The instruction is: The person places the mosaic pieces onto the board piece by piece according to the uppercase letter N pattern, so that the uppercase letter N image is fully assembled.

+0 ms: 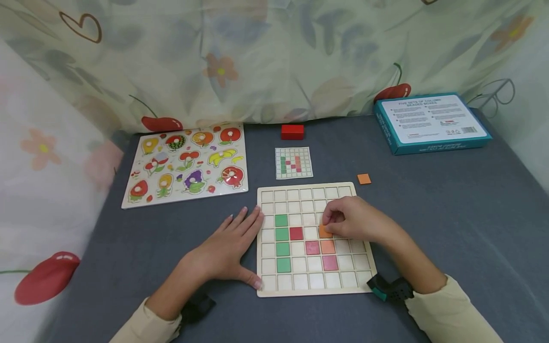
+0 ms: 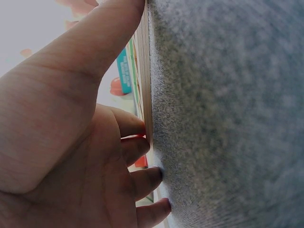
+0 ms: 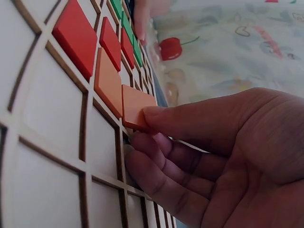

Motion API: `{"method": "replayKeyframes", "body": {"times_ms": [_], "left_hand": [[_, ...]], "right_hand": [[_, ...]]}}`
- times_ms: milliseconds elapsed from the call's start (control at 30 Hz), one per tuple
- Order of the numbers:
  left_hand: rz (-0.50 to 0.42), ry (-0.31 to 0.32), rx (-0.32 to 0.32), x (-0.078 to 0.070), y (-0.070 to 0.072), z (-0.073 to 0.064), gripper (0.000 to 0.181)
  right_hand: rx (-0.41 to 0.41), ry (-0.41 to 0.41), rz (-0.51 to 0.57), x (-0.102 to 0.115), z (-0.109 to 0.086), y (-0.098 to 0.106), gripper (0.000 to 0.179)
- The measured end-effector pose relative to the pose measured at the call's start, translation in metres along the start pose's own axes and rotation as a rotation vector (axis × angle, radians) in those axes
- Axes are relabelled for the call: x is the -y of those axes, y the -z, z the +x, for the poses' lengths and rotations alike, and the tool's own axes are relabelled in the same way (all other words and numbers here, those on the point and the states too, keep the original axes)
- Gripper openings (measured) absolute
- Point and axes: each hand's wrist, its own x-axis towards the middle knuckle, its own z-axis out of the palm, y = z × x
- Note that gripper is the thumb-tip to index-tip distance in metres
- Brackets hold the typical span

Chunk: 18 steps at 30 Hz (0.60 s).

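Note:
A wooden grid board [image 1: 300, 282] lies on the dark cloth, with a column of green tiles [image 1: 282, 234], red tiles [image 1: 296, 233] running diagonally and an orange tile [image 1: 328, 247] in its squares. My right hand [image 1: 353, 220] pinches another orange tile [image 3: 135, 105] between thumb and fingers, at the square just above the seated orange one. In the right wrist view this tile looks slightly tilted. My left hand [image 1: 225, 247] is spread flat, its fingertips and thumb touching the board's left edge. The left wrist view shows its fingers [image 2: 146, 183] along that edge.
A loose orange tile [image 1: 364, 179] lies off the board's upper right corner. Behind the board are a pattern card [image 1: 294, 163] and a red block [image 1: 292, 132]. A fruit puzzle board [image 1: 188, 164] lies at left, a teal box [image 1: 432, 124] at back right.

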Motion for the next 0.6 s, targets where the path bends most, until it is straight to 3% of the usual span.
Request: {"method": "replayKeyframes", "body": {"times_ms": [400,600], "left_hand": [[-0.004,0.003,0.005,0.001,-0.001,-0.001,0.138],[-0.003,0.001,0.000,0.001,-0.001,-0.001,0.138]], "right_hand": [[-0.024,0.042,-0.133,0.005,-0.001,-0.001,0.007],[-0.098,-0.028,-0.142,-0.002,0.000,0.011,0.010]]}}
